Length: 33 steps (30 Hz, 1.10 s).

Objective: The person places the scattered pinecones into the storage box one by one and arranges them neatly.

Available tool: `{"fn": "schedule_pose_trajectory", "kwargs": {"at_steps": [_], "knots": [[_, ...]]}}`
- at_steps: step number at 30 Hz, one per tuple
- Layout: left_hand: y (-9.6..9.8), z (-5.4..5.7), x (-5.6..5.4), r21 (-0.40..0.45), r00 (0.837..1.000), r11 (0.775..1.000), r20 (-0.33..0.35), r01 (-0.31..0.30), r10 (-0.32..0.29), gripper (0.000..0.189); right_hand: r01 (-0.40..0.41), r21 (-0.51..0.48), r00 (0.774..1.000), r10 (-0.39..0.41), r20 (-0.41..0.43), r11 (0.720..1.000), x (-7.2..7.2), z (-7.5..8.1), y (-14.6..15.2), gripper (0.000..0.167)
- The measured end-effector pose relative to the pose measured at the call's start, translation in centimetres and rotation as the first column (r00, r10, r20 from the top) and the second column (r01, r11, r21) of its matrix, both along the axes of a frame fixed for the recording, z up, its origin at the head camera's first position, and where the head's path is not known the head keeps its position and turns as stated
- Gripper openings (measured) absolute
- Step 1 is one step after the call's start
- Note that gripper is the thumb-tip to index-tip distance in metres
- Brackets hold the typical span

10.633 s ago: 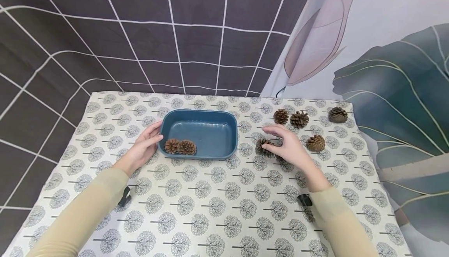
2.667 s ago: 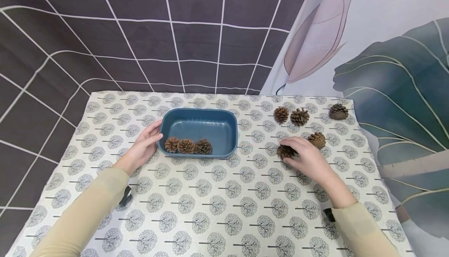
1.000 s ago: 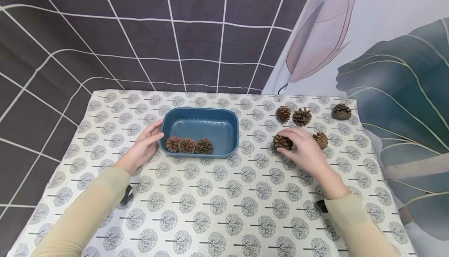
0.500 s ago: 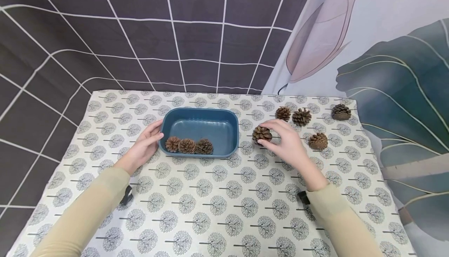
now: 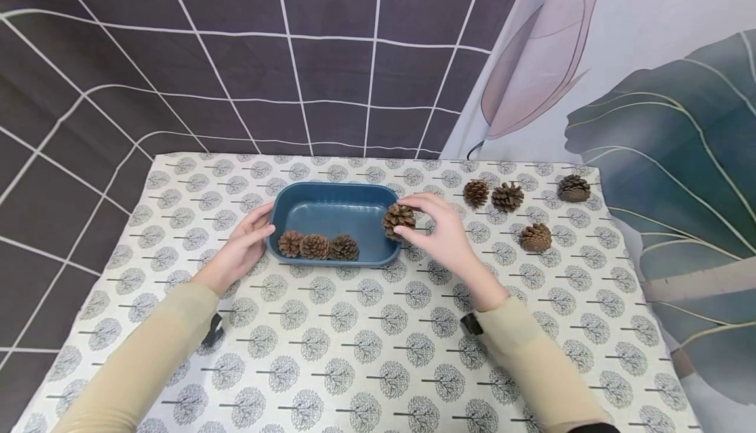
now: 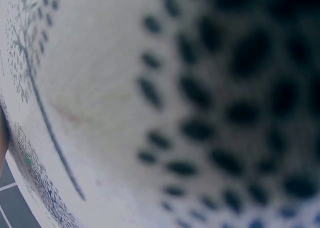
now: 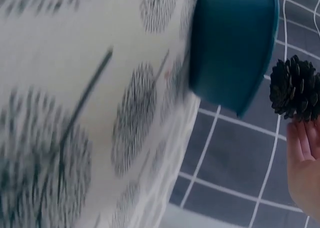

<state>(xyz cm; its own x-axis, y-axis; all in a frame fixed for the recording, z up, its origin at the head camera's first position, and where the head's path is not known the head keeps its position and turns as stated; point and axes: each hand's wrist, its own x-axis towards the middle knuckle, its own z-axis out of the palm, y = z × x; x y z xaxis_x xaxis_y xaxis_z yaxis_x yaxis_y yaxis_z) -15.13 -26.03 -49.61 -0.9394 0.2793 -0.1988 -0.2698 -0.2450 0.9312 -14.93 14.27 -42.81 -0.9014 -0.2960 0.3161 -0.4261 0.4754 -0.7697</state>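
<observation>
Brown and woody, a rounded pine cone (image 5: 399, 222) is pinched between thumb and fingers of the right hand (image 5: 440, 236) over the right rim of a blue, round-cornered rectangular tray (image 5: 354, 222); the left hand (image 5: 241, 248), fingers relaxed, touches the tray's left side
</observation>
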Motion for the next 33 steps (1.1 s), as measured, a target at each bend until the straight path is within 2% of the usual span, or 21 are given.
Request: {"fn": "schedule_pose_trajectory", "kwargs": {"at_steps": [4, 13, 21, 26, 33], "knots": [[0.0, 0.0, 0.0, 0.002, 1.000, 1.000, -0.001, -0.003, 0.003, 0.057, -0.015, -0.040, 0.999, 0.016, 0.031, 0.999, -0.2, -0.8, -1.1, 0.047], [0.1, -0.1, -0.1, 0.014, 1.000, 1.000, 0.000, -0.008, 0.008, 0.056, -0.062, -0.032, 0.995, 0.064, 0.072, 0.998, -0.5, -1.7, -2.4, 0.045], [0.0, 0.0, -0.1, 0.002, 1.000, 1.000, -0.001, -0.002, 0.002, 0.057, -0.121, 0.072, 0.989, 0.114, 0.094, 0.990, -0.4, -2.1, -2.7, 0.046], [0.0, 0.2, -0.1, -0.014, 1.000, 1.000, 0.011, 0.000, 0.000, 0.059, -0.180, 0.189, 0.983, 0.170, 0.068, 0.965, -0.6, -2.3, -2.9, 0.047], [0.0, 0.2, 0.0, -0.010, 1.000, 1.000, 0.008, 0.001, -0.001, 0.059, -0.258, 0.330, 0.966, 0.244, 0.083, 0.908, -0.8, -1.9, -3.2, 0.047]]}}
